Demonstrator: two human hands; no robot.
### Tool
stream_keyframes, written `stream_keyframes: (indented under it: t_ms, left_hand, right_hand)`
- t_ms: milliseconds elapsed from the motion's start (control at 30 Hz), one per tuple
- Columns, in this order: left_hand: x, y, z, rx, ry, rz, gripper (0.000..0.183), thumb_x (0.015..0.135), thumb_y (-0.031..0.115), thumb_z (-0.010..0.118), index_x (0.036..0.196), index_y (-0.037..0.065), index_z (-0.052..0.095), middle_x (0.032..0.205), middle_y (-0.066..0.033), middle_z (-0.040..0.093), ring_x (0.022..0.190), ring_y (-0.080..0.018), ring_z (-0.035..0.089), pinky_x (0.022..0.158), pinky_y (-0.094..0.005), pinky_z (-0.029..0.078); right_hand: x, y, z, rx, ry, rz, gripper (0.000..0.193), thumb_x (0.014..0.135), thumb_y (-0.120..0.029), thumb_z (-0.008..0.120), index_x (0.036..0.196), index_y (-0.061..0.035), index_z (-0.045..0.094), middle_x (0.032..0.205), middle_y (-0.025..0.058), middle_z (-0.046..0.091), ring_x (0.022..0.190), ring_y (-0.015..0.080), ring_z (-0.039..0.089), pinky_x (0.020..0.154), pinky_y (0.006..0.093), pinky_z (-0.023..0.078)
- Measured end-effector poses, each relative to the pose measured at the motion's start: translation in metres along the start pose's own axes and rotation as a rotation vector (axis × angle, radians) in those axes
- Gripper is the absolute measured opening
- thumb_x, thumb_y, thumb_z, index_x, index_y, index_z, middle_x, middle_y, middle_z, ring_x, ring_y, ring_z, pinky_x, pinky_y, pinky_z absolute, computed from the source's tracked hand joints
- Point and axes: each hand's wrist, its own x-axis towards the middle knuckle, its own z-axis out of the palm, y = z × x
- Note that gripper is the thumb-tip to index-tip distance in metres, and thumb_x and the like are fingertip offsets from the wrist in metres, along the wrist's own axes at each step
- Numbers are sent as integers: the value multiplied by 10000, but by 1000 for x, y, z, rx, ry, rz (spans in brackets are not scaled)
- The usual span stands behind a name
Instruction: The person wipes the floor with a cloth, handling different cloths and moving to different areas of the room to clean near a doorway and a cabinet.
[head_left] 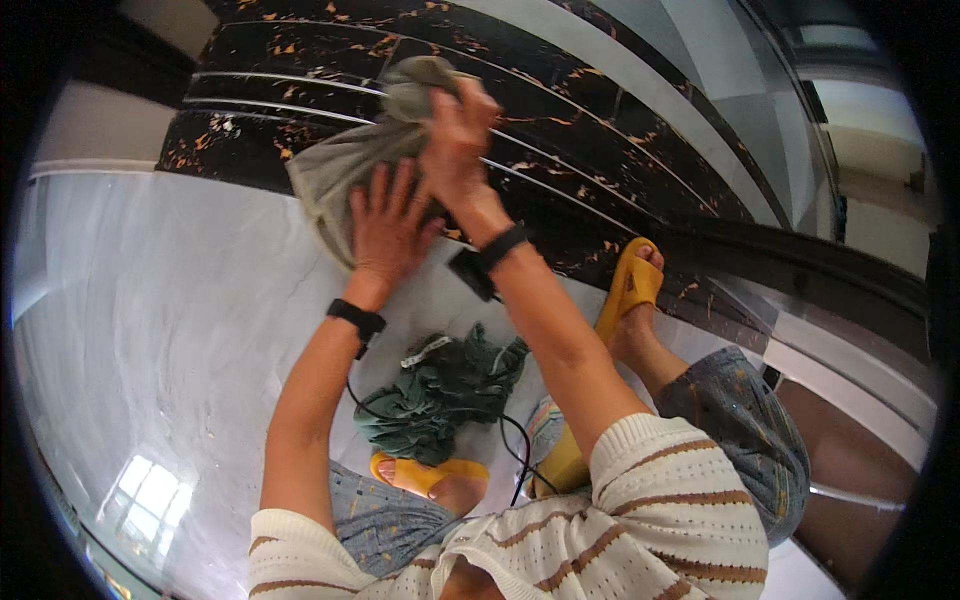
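As held: grey-green cloth (345, 165), soft, light, limp; right hand (458, 135) fingers bunched round top, left hand (385, 225) fingers spread flat on body. Grip bunched end.

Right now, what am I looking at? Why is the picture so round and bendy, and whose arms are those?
The picture comes from a small camera worn on a person's head, looking down. Its very wide lens bends straight lines, so the floor looks curved. The two arms coming up from the bottom belong to that person, who wears a striped knit top and yellow slippers. The left hand lies flat on a grey-green cloth, and the right hand grips the bunched top of the same cloth. Each wrist has a black band. The cloth lies where the shiny pale floor meets a black strip with orange flecks. Lower down, between the feet, sits a crumpled dark green garment, with a thin black cable beside it.
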Motion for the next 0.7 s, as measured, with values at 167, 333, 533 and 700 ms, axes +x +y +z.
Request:
stream_keyframes:
  t_ms: [167, 333, 533, 700]
  left_hand:
    - [47, 139, 51, -312, -59, 357, 666, 908, 478, 583, 1496, 251, 368, 1577, -75, 284, 1478, -342, 152, 1146, -617, 75]
    - [81, 209, 78, -253, 10, 374, 640, 922, 478, 569, 1489, 256, 374, 1575, -58, 286, 1489, -332, 118, 1159, -602, 17]
    - [76, 189, 76, -232, -39, 342, 648, 900, 419, 617, 1479, 255, 376, 1567, -66, 285, 1469, -332, 175, 1166, -583, 55]
    - [74, 149, 64, -228, 4, 280, 619, 896, 427, 620, 1452, 246, 420, 1513, -52, 358, 1421, -288, 274, 1166, -549, 117]
  right_hand:
    - [-29, 122, -148, -606, -20, 335, 301, 816, -59, 602, 1108, 4, 567, 1214, 216, 501, 1158, 358, 447, 973, 482, 338]
    - [-47, 216, -180, -682, -439, 1364, 874, 974, -602, 378, 1500, 60, 158, 1553, 331, 52, 1427, 510, 123, 1120, 629, 214]
    - [-40, 191, -159, -767, -672, 1410, 868, 987, -609, 302, 1524, 43, 100, 1558, 339, 59, 1445, 497, 90, 1124, 651, 168]
    - [-33, 183, -120, -835, -745, 1234, 832, 1004, -574, 298, 1515, 57, 115, 1550, 339, 95, 1438, 496, 123, 1112, 655, 199]
